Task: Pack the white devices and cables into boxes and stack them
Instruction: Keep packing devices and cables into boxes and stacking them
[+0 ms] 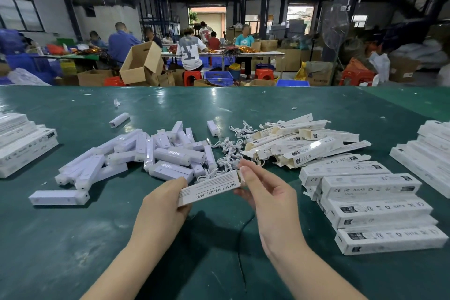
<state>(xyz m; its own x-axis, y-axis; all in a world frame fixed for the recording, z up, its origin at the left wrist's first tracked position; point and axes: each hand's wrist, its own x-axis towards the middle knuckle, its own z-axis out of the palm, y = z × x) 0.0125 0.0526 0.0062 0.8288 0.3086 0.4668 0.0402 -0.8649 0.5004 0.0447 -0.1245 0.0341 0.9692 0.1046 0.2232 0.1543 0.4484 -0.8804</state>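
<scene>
Above the near middle of the green bench (73, 238), both hands hold one long white box (209, 189) printed "SMART SENSOR LAMP", lifted clear of the surface and slanting up to the right. The left hand (163, 204) keeps a curled grip round the box's lower left end, thumb on top. The right hand (265, 195) pinches the upper right end, its fingertips (246, 169) at the end flap. Just behind the box, toward the bench's middle, lies a tangle of white cables (231, 151). Left of them sprawls a loose heap of white devices (155, 156), one lying apart nearer the left edge. Right of the cables sits a pile of unfilled boxes (304, 143) with open flaps. Near the right edge, closed boxes (375, 207) lie stacked in rows, with further stacks at the far right (428, 153) and the left edge (22, 143). A thin dark cord (239, 251) runs across the bench between the forearms.
</scene>
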